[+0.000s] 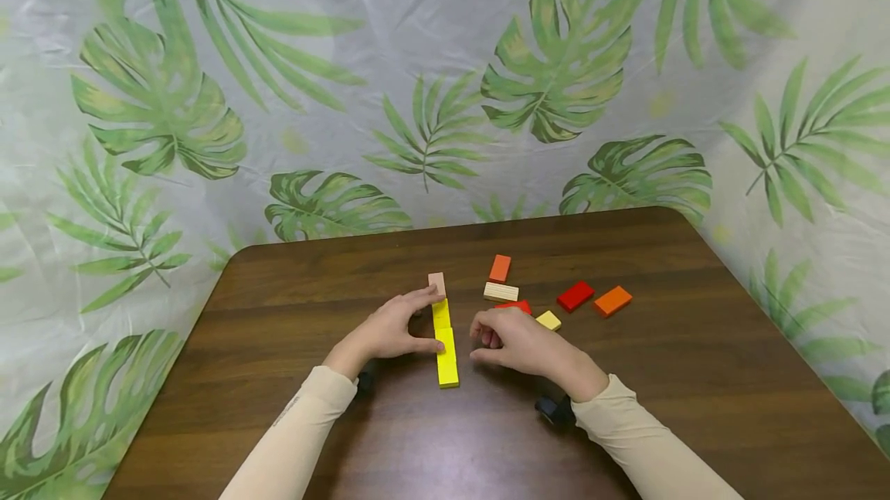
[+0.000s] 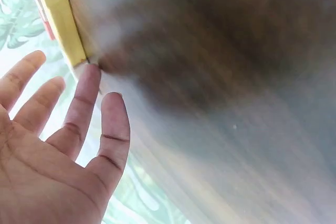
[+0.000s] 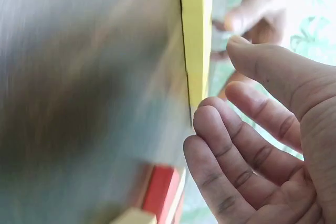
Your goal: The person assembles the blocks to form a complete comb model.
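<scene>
A row of blocks runs away from the person: two or more yellow blocks end to end, then a pale pink block at the far end. Alongside it, my left hand rests fingertips near the pink block and its thumb at a yellow one. Its fingers look fairly straight in the left wrist view, a fingertip at the end of the yellow row. To the right of the row, my right hand hovers with loosely bent fingers and nothing held. Its fingertips are apart from the yellow row.
Right of the row lie an orange-red block, a natural wood block, a red block partly behind the right hand, a pale yellow block, a dark red block and an orange block. A leaf-patterned cloth hangs behind the brown table.
</scene>
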The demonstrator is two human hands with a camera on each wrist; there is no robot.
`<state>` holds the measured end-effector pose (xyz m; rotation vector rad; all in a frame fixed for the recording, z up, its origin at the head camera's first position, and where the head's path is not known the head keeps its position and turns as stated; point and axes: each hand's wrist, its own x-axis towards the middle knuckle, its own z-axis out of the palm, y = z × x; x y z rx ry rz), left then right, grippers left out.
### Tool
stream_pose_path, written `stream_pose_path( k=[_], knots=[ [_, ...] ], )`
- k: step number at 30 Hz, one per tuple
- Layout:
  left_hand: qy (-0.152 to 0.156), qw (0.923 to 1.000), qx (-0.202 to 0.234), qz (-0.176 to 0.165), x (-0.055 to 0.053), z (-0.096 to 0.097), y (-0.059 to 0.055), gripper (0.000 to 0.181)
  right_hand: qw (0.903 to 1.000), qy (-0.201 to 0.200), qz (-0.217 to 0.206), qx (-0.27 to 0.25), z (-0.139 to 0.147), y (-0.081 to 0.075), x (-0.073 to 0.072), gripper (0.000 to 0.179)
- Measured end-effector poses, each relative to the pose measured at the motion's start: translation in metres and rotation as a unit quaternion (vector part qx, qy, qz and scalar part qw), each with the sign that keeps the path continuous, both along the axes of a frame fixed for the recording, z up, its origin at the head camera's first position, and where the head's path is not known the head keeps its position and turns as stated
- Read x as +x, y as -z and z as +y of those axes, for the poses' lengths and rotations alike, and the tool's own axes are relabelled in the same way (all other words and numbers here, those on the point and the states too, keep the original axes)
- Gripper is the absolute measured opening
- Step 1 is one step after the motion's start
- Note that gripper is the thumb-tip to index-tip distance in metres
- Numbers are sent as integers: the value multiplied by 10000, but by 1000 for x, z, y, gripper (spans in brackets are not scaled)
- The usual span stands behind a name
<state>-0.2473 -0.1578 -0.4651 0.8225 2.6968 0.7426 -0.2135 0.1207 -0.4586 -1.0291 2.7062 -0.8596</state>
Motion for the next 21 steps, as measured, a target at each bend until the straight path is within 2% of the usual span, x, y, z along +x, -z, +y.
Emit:
stream_pose_path(
  k=[11,21],
  knots=[
    [-17,9997,-112,224,31,2,-1,87,9964,676,356,365,32,-13,-30,27],
    [-126,9990,-152,406,48,4,1,82,9920,734,474,911,46,-8,-56,35]
  ],
)
